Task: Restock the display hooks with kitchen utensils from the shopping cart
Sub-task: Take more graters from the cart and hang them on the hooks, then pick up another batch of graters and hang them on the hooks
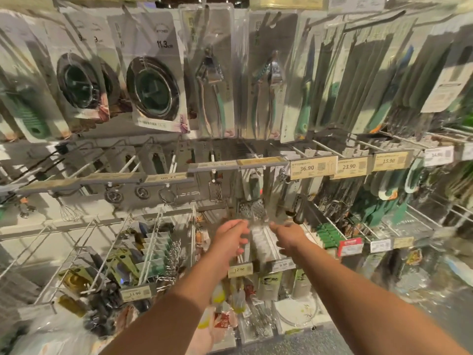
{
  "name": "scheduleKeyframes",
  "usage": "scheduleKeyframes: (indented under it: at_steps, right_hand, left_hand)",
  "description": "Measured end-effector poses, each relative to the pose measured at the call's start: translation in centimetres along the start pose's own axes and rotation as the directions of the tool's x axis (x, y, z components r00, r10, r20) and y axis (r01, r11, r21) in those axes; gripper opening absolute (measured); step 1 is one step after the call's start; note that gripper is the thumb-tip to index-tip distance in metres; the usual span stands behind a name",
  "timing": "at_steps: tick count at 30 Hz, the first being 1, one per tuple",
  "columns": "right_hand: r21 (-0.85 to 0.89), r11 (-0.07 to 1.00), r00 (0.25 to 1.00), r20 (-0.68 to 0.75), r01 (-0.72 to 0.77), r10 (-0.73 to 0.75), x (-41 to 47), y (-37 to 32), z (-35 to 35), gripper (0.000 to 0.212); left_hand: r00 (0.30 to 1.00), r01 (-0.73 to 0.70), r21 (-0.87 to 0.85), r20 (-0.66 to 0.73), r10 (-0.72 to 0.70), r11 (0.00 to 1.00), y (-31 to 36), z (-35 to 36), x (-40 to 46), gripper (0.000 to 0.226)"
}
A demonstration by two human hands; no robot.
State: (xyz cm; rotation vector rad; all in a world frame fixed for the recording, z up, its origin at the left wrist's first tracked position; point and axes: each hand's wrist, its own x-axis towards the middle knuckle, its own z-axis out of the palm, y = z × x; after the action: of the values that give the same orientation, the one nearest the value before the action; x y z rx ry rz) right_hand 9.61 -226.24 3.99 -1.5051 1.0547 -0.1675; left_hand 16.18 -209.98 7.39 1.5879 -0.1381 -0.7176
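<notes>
A clear blister pack with a perforated metal utensil point(253, 213) hangs blurred in front of the middle row of display hooks point(256, 172). My left hand point(230, 238) grips the pack's left edge and my right hand point(289, 235) grips its right edge, both arms stretched forward. The pack's upper part lies over the hook under the grey price rail point(238, 163). More white-carded packs point(261, 244) sit on the hook just below the hands. Motion blur hides the exact finger contact.
Sink strainers point(151, 88) and kitchen shears point(211, 80) hang above, knives and peelers point(358, 80) at upper right. Yellow price tags point(311, 168) line the right rail. Long wire hooks point(76, 252) jut out at lower left, above a plastic bag point(51, 334).
</notes>
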Motion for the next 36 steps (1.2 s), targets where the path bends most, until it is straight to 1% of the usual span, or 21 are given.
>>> scheduleKeyframes:
  at_steps: [2, 3, 5, 8, 11, 13, 15, 17, 20, 22, 23, 26, 28, 30, 34, 36]
  right_hand:
    - [0.054, 0.998, 0.999, 0.017, -0.036, 0.035, -0.8, 2.0, -2.1, 0.035]
    - [0.074, 0.996, 0.999, -0.002, -0.049, 0.049, -1.5, 2.8, -3.4, 0.032]
    - [0.11, 0.993, 0.995, -0.082, -0.041, 0.05, -3.3, 4.4, -6.6, 0.03]
    - [0.153, 0.988, 0.975, -0.219, 0.0, 0.034, -6.6, 7.7, -11.5, 0.032]
    - [0.233, 0.972, 0.927, -0.366, 0.01, 0.079, -10.8, 12.8, -16.9, 0.035]
    - [0.301, 0.954, 0.878, -0.454, -0.013, 0.155, -13.6, 17.1, -20.8, 0.033]
    - [0.382, 0.924, 0.811, -0.542, 0.006, 0.218, -16.5, 21.1, -24.7, 0.026]
    - [0.437, 0.899, 0.725, -0.623, 0.013, 0.293, -18.8, 24.6, -27.7, 0.028]
    - [0.503, 0.864, 0.588, -0.695, -0.012, 0.413, -21.9, 28.4, -31.4, 0.029]
    - [0.556, 0.831, 0.527, -0.7, -0.022, 0.482, -23.3, 30.6, -33.3, 0.026]
    - [0.578, 0.815, 0.512, -0.694, -0.024, 0.507, -23.6, 31.9, -34.4, 0.027]
    - [0.642, 0.763, 0.486, -0.643, -0.08, 0.592, -24.8, 35.8, -37.2, 0.04]
    - [0.674, 0.732, 0.456, -0.623, -0.099, 0.635, -25.6, 38.9, -38.4, 0.04]
    - [0.742, 0.666, 0.434, -0.574, -0.083, 0.694, -26.3, 41.6, -38.6, 0.036]
    - [0.793, 0.601, 0.408, -0.519, -0.096, 0.751, -26.6, 45.3, -39.0, 0.041]
    - [0.81, 0.58, 0.404, -0.503, -0.088, 0.764, -26.2, 46.1, -39.3, 0.038]
  left_hand:
    - [0.997, 0.041, 0.052, 0.066, -0.044, 0.998, -0.5, 1.4, 0.4, 0.019]
    - [0.992, 0.055, 0.079, 0.106, -0.064, 0.995, -0.9, 2.4, 0.6, 0.02]
    - [0.976, 0.067, 0.145, 0.195, -0.095, 0.987, -1.5, 4.9, 0.8, 0.015]
    - [0.946, 0.006, 0.288, 0.308, -0.098, 0.958, -2.4, 9.7, 0.6, 0.016]
    - [0.89, -0.08, 0.382, 0.444, -0.106, 0.921, -3.9, 15.5, -0.9, 0.016]
    - [0.83, -0.162, 0.439, 0.545, -0.119, 0.884, -5.2, 19.6, -2.5, 0.018]
    - [0.765, -0.237, 0.471, 0.629, -0.136, 0.85, -6.6, 23.7, -4.7, 0.017]
    - [0.704, -0.306, 0.482, 0.695, -0.146, 0.821, -8.0, 27.4, -6.8, 0.014]
    - [0.61, -0.383, 0.517, 0.764, -0.211, 0.766, -11.0, 33.9, -10.6, 0.024]
    - [0.539, -0.406, 0.523, 0.799, -0.266, 0.749, -13.2, 37.6, -13.3, 0.021]
    - [0.51, -0.423, 0.528, 0.81, -0.288, 0.736, -14.4, 39.6, -14.6, 0.02]
    - [0.445, -0.478, 0.547, 0.825, -0.347, 0.688, -17.9, 44.3, -17.9, 0.021]
    - [0.406, -0.513, 0.562, 0.825, -0.393, 0.649, -20.4, 46.8, -19.6, 0.021]
    - [0.39, -0.547, 0.582, 0.813, -0.432, 0.602, -22.7, 48.8, -20.5, 0.021]
    - [0.359, -0.62, 0.599, 0.791, -0.496, 0.506, -26.3, 52.3, -20.9, 0.019]
    - [0.349, -0.654, 0.607, 0.772, -0.531, 0.451, -27.5, 53.9, -20.3, 0.016]
